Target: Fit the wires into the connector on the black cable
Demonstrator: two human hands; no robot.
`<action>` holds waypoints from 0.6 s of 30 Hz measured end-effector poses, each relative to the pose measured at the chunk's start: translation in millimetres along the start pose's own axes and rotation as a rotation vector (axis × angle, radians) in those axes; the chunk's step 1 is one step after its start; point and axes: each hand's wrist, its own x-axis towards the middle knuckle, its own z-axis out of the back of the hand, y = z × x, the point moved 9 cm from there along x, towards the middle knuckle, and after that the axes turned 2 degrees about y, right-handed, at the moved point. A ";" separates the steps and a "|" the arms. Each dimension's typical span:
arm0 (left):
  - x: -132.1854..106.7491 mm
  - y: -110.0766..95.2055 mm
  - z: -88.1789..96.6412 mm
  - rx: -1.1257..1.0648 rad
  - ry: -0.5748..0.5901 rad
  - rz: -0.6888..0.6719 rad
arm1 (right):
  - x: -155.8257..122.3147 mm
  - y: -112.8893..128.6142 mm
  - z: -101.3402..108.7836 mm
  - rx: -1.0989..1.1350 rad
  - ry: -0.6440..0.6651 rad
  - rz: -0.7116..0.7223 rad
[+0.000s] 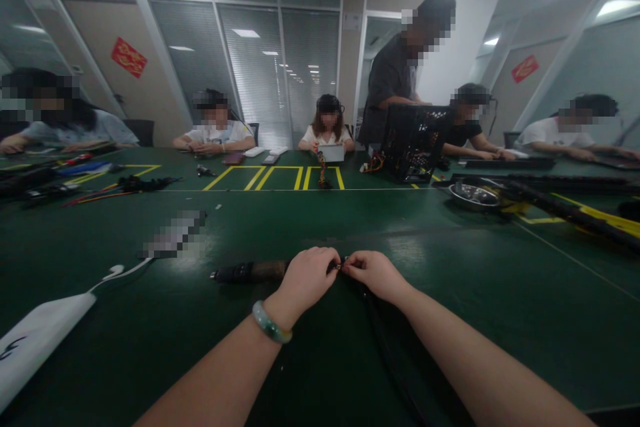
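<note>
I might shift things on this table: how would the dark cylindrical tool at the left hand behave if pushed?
The tool would probably roll, since its body looks round, though the left hand at one end might steady it. It is likely stiff, its body running straight.

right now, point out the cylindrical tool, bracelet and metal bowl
Cylindrical tool (260,272), head view: brown section.
Bracelet (268,323), head view: middle of the band.
Metal bowl (470,204), head view: near outer wall.

Looks like a slim cylindrical tool (250,272), black with a brownish section; lies sideways, narrow tip pointing away from the left hand (310,274), rear end covered by it. Includes 1 tiny brassy piece (339,266), at the right hand's (375,275) fingertips, and 1 black cable (380,340), curving from below that hand.
</note>
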 end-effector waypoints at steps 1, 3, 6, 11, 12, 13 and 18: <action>0.1 -0.1 -0.2 0.002 -0.003 -0.005 | 0.2 -0.3 -0.3 0.007 -0.001 0.006; 0.6 -0.3 -1.1 0.008 -0.003 -0.016 | 0.7 -0.8 -1.6 0.020 0.003 0.019; 1.2 -0.3 -2.1 0.023 -0.001 -0.018 | 1.6 -1.7 -2.2 0.017 -0.003 0.029; 1.5 0.7 -2.8 0.023 0.005 -0.008 | 1.4 -0.2 -1.5 0.007 -0.002 0.023; 1.6 0.8 -2.7 0.020 0.005 -0.009 | 1.1 0.3 -1.3 0.005 0.000 0.021; 1.6 0.9 -2.5 0.016 0.002 -0.010 | 0.9 0.7 -1.2 0.003 0.000 0.018; 1.8 1.7 -1.5 0.002 -0.012 -0.012 | 1.0 0.0 -0.8 0.000 -0.005 0.009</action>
